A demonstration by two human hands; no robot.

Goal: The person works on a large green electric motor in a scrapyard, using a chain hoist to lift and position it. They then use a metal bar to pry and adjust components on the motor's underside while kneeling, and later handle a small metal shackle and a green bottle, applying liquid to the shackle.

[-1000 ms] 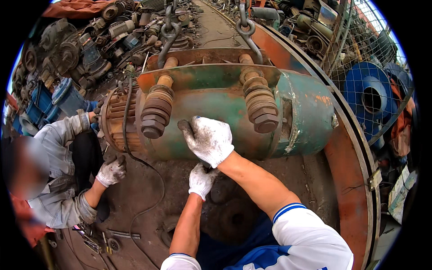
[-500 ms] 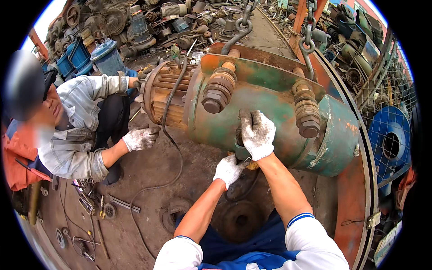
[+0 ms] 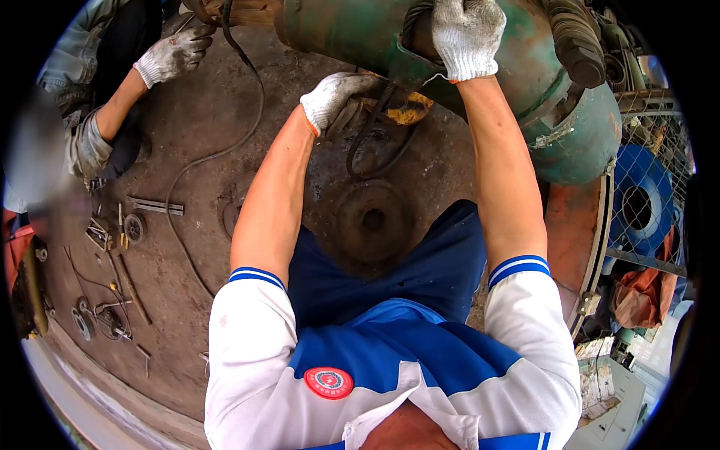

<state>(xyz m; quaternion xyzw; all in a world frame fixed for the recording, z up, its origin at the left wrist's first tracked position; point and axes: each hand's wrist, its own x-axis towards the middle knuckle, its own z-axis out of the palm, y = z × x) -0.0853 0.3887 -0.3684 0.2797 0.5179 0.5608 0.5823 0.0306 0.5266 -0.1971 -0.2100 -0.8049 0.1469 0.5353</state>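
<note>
The large green, rust-stained motor housing (image 3: 352, 30) lies across the upper part of the view. My right hand (image 3: 469, 37), in a soiled white knit glove, is curled against its side beside an opening with dark cable (image 3: 415, 26); its fingertips are cut off or hidden. Below the housing's edge, my gloved left hand (image 3: 334, 101) has its fingers bent toward the connection box (image 3: 409, 67). What those fingers grip is hidden. A thin pale wire (image 3: 435, 78) shows by my right wrist. Near the left fingertips hang a black cable loop (image 3: 352, 161) and a yellow, dirty part (image 3: 409, 110).
A co-worker's gloved hand (image 3: 176, 54) is at the upper left. One long cable (image 3: 259, 112) snakes over the floor. Hand tools (image 3: 120, 225) and a grinder (image 3: 109, 322) lie at left. At right are an orange beam (image 3: 566, 232), wire mesh and a blue ring-shaped part (image 3: 660, 176).
The view has tilted down, so the housing sits higher in the picture and my torso shows. Both hands stay by the opening. The co-worker's lower hand remains beside the housing.
</note>
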